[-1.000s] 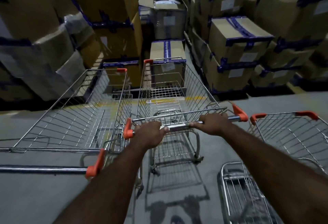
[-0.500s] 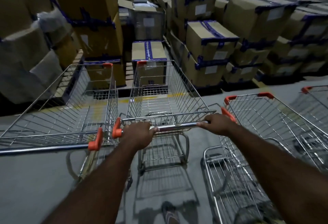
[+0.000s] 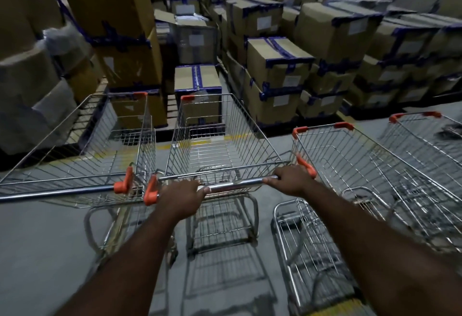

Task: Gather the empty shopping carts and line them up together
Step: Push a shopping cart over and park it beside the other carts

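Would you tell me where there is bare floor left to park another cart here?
The floor is bare at lower left, behind the left cart. Crowded: the middle cart stands close between the left cart and right cart, boxes ahead.

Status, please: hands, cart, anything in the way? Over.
Both grip the handle: left hand, right hand. Empty middle cart sits between left cart and right cart. Stacked boxes ahead.

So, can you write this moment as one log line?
left hand: grips handle bar | right hand: grips handle bar | middle cart: empty, between left cart and right cart | ahead: stacked boxes
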Action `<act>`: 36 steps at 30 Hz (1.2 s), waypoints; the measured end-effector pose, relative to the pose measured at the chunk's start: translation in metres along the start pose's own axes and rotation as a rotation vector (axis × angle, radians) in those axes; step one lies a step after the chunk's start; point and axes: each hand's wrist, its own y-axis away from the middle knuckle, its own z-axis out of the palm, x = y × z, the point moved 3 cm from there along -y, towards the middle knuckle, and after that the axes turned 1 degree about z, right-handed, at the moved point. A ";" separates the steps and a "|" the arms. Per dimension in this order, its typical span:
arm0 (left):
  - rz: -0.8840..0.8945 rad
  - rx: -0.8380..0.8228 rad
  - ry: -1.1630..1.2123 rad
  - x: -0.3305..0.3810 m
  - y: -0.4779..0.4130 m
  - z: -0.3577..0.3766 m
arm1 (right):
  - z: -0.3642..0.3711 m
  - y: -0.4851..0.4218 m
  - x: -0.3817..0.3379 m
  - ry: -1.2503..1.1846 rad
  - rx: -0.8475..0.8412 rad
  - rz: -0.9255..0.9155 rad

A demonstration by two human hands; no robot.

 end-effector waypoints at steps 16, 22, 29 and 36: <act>-0.207 0.106 -0.128 0.037 0.074 0.025 | 0.013 0.064 0.018 0.004 -0.138 -0.096; -0.246 0.073 -0.123 0.047 0.105 0.033 | 0.019 0.090 0.024 -0.022 -0.135 -0.137; -0.243 0.052 -0.092 0.058 0.140 0.042 | 0.024 0.122 0.034 -0.050 -0.137 -0.197; -0.222 0.046 -0.076 0.068 0.172 0.047 | 0.004 0.169 0.042 -0.018 -0.170 -0.249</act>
